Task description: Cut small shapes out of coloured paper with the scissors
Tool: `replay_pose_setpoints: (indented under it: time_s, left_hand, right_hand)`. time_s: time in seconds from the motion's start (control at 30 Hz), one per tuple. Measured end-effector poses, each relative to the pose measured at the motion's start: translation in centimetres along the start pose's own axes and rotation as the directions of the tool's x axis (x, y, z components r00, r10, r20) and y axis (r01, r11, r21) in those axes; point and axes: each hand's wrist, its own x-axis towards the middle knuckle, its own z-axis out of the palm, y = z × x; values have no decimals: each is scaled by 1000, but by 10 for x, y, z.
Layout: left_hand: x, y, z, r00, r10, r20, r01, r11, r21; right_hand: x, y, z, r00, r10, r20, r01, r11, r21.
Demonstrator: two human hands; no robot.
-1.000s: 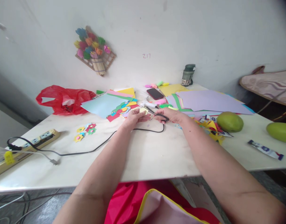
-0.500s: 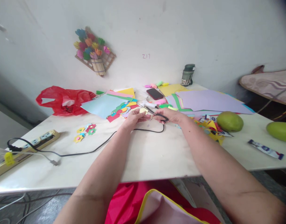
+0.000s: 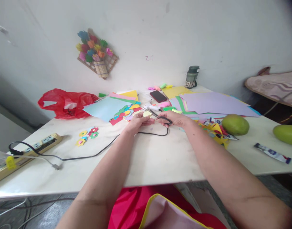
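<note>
My left hand [image 3: 139,122] is closed on a small pale yellow paper piece [image 3: 147,113], pinched between thumb and fingers. Black-handled scissors [image 3: 165,120] sit in my right hand [image 3: 176,118], the fingers wrapped through the handles. Their blades point left, close by the paper piece; whether they touch it I cannot tell. Behind my hands lies a white glue gun [image 3: 152,107], partly hidden. A black cord [image 3: 105,147] runs below my wrists. Left of my left forearm lie several small paper flowers [image 3: 87,136] in yellow, red, green and blue.
Coloured paper sheets [image 3: 217,103] and a phone [image 3: 158,96] lie toward the wall. At right are yellow scraps [image 3: 216,132], two green fruits [image 3: 235,124] and a tube [image 3: 272,153]. A power strip [image 3: 44,143] and a red plastic bag [image 3: 62,103] are at left; a bottle [image 3: 192,77] stands behind.
Both hands keep almost the same place and grip. The scissors' blades look spread a little wider beside the paper piece. The whole view has shifted very slightly.
</note>
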Motion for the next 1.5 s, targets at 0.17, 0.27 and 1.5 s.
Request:
replay_pose_setpoints:
  time_s: [0.17,0.27,1.5]
  left_hand:
    - [0,1,1,999,-32,-11,32,999,-25]
    - [0,1,1,999,-37,-26,36,999,-28]
    - [-4,9,-6,996,79,-29,-74,989,131]
  right_hand:
    - [2,1,-1,1000,-4,9,4,1000,5]
    - [3,3,-1,1000,-11,24,12,1000,-8]
    - [11,9,-2,945,-312,-97,217,822,-527]
